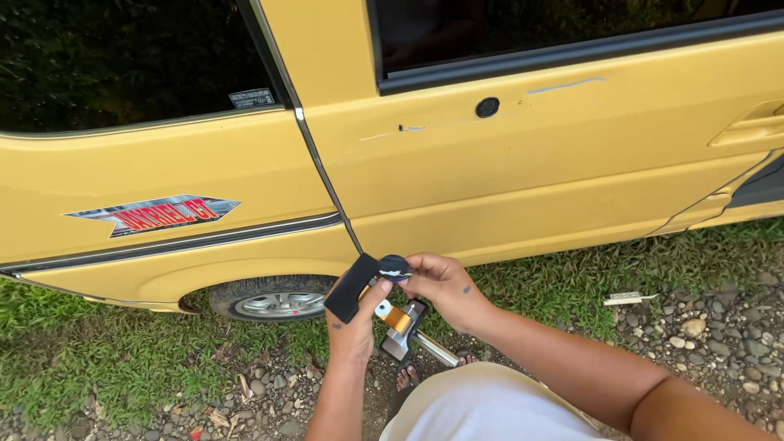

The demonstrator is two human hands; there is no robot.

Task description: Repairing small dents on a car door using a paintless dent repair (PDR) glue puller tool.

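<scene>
My left hand (353, 331) grips a tool with a black bar-shaped handle (349, 287), a gold and silver body (400, 322) and a metal shaft (434, 349) pointing down to the right. My right hand (445, 286) pinches a small round black cap (394, 268) at the top of that tool. Both hands meet in front of a yellow vehicle's side (506, 163), above my knee in light shorts (490, 408).
The yellow vehicle has a rear wheel (278, 300), a door seam (327, 180), a round black lock (487, 107), a door handle (747, 131) and a side decal (153, 214). Grass (98, 359) and gravel (719, 343) cover the ground; a pale scrap (627, 299) lies at right.
</scene>
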